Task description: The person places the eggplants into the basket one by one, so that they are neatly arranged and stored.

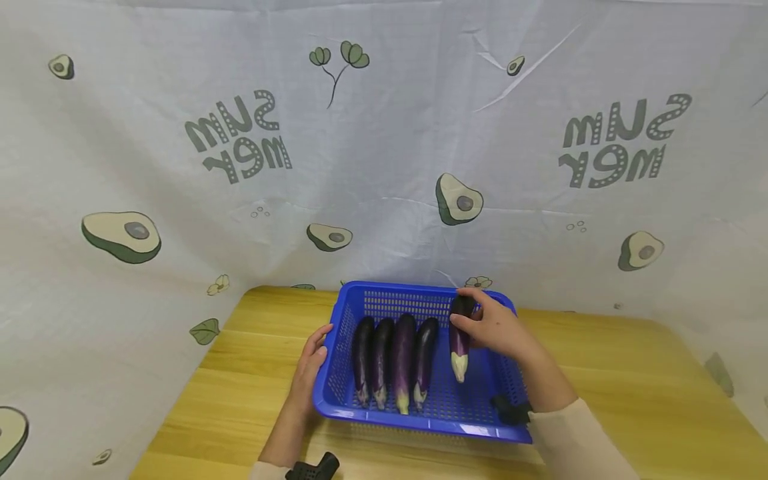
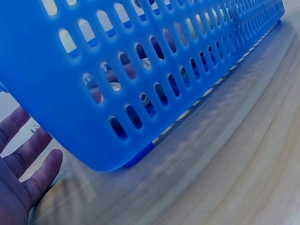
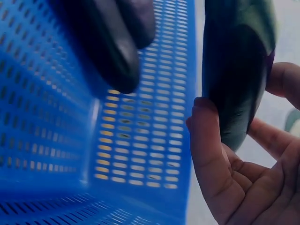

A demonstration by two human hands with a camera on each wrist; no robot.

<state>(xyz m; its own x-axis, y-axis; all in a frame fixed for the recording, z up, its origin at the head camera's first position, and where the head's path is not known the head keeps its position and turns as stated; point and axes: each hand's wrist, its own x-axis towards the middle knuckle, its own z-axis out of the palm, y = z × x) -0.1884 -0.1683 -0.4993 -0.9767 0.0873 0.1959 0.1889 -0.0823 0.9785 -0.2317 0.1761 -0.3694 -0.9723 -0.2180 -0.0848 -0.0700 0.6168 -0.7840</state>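
Note:
My right hand [image 1: 498, 327] holds a dark purple eggplant [image 1: 459, 341] by its upper part, over the right side of a blue plastic basket [image 1: 420, 427]. The eggplant's pale stem end points down toward me. In the right wrist view, thumb and fingers pinch the eggplant [image 3: 236, 70] from both sides, beside the basket wall. Several more eggplants [image 1: 403, 363] lie side by side in the basket's left half, stem ends toward me. My left hand [image 1: 309, 370] is at the basket's left rim. The left wrist view shows its fingers [image 2: 40, 173] loosely extended beside the perforated corner.
The basket rests on a wood-grain table [image 1: 240, 387]. Behind it hangs a pale curtain [image 1: 384, 147] printed with avocados and lettering. A black strap piece [image 1: 510, 410] is by the right wrist, and a black device [image 1: 313, 468] is on the left wrist.

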